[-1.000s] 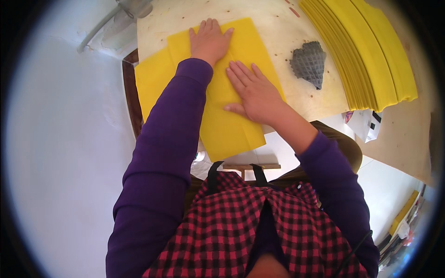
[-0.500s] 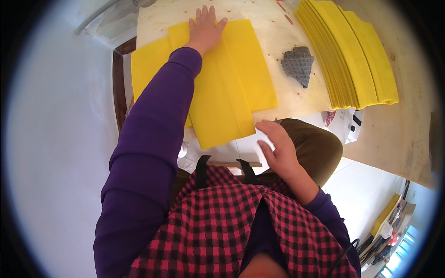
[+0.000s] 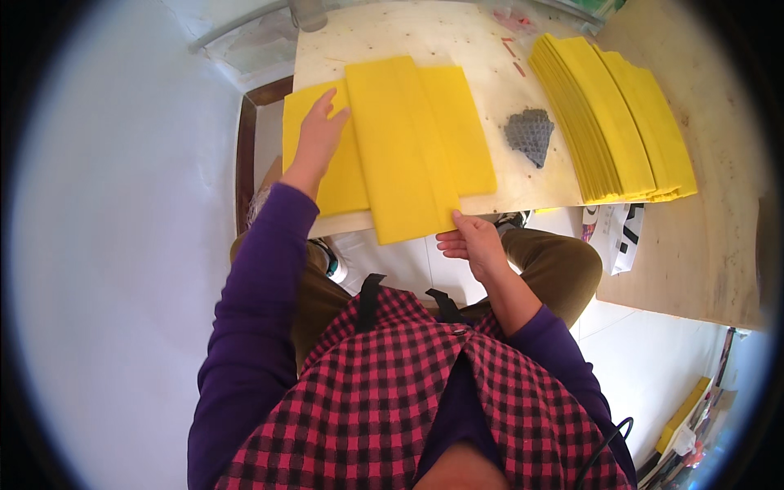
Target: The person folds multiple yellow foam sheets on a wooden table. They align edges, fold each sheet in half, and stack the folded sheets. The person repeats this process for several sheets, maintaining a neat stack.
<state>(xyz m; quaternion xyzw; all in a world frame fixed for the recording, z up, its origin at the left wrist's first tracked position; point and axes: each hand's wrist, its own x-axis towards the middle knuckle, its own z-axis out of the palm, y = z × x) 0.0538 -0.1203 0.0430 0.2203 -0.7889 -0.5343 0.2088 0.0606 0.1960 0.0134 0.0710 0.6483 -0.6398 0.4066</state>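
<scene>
A yellow folded sheet lies on the pale wooden board, its near end hanging over the front edge. My left hand rests flat on the sheet's left flap, fingers spread. My right hand pinches the sheet's near right corner at the board's edge. A further yellow flap shows on the right side of the sheet.
A tall fanned stack of yellow sheets sits at the board's right. A grey mesh pad lies between it and the folded sheet. A white bag hangs below the stack. White floor lies to the left.
My left hand slid from the sheet's far edge down to its left flap. My right hand left the sheet's top, dropped toward my lap, then came up to grip the near corner.
</scene>
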